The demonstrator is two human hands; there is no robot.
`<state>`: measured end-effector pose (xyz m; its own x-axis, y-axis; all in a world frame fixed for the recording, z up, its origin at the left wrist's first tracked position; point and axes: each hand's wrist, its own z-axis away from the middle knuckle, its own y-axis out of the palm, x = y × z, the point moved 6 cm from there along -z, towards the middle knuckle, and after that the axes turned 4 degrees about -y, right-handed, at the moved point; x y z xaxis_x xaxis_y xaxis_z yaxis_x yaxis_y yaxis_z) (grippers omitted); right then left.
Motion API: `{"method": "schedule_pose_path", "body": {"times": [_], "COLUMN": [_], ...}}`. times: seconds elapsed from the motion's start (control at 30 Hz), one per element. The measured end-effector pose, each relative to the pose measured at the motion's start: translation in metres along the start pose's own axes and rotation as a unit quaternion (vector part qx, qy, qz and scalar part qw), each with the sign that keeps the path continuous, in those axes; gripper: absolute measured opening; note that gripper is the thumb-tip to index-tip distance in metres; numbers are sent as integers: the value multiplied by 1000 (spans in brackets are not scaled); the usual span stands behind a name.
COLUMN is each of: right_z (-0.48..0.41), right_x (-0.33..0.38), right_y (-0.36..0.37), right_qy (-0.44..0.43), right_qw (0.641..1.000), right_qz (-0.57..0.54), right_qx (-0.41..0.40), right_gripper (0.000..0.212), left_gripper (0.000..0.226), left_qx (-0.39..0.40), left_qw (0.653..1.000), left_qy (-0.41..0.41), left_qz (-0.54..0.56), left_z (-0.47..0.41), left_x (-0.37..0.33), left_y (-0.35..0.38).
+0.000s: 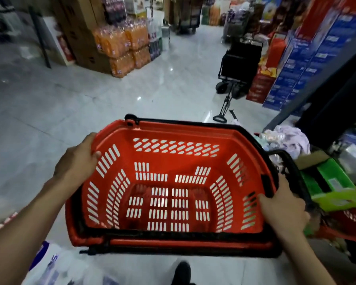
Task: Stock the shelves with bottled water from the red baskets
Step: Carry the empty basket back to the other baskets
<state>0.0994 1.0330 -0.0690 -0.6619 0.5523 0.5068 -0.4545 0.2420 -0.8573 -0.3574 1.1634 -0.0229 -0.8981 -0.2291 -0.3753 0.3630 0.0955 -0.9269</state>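
Note:
An empty red basket [119, 140] with slotted walls and black handles hangs in front of me above the pale tiled floor. My left hand [78, 159] grips its left rim, fingers curled over the edge. My right hand [282, 214] clasps the right rim beside the black handle. No bottles lie inside the basket. Shrink-wrapped water bottles [273, 138] sit on the floor at the right, just beyond the basket.
A second red basket [349, 225] holding a green box [329, 188] sits low right. A black folding cart [240, 64] stands ahead right by blue and red cartons. Orange soda packs [119, 46] and brown boxes stand far left. Dark shelving frames the right edge. My shoe [181, 272] shows below.

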Motion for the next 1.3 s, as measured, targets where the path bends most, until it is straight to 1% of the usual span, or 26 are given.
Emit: {"method": "schedule_pose_path", "body": {"times": [0.1,0.17,0.23,0.33,0.43,0.57,0.73,0.8,0.93,1.0,1.17,1.23,1.3], "right_z": [-66,-107,-145,-202,-260,-336,-418,-452,-523,-566,-684,-724,-760], "right_x": [37,64,91,126,157,207,263,278,298,306,318,327,340], "right_y": [2,1,4,13,31,52,67,71,87,100,132,140,148], "right_qy": [4,-5,-17,-18,-8,6,21,34,53,59,84,89,87], "right_qw": [1000,1000,1000,1000,1000,999,998,998,996,996,992,992,992], "right_qz": [-29,-10,3,-3,6,-13,-36,-32,-29,-40,-67,-70,-74], "right_qx": [6,1,-6,-14,-22,-35,-39,-46,-62,-59,-59,-59,-58], "right_gripper": [79,78,82,82,81,72,73,70,79,75,57,56,58], "left_gripper": [42,44,44,46,46,46,47,47,46,47,47,47,47], "left_qx": [-1,-1,-5,-8,-5,6,24,30,42,46,65,75,67], "left_qw": [1000,1000,1000,1000,1000,999,998,997,996,995,994,994,994], "left_qy": [1,4,6,11,23,35,60,68,82,86,85,85,85], "left_qz": [7,0,2,-3,8,20,20,12,10,2,4,3,3], "left_z": [-70,-115,-159,-226,-299,-403,-524,-566,-644,-684,-778,-813,-849], "left_x": [-31,-50,-67,-89,-111,-136,-185,-207,-252,-274,-327,-349,-368], "left_y": [3,4,8,22,42,65,82,89,113,130,174,186,196]}}
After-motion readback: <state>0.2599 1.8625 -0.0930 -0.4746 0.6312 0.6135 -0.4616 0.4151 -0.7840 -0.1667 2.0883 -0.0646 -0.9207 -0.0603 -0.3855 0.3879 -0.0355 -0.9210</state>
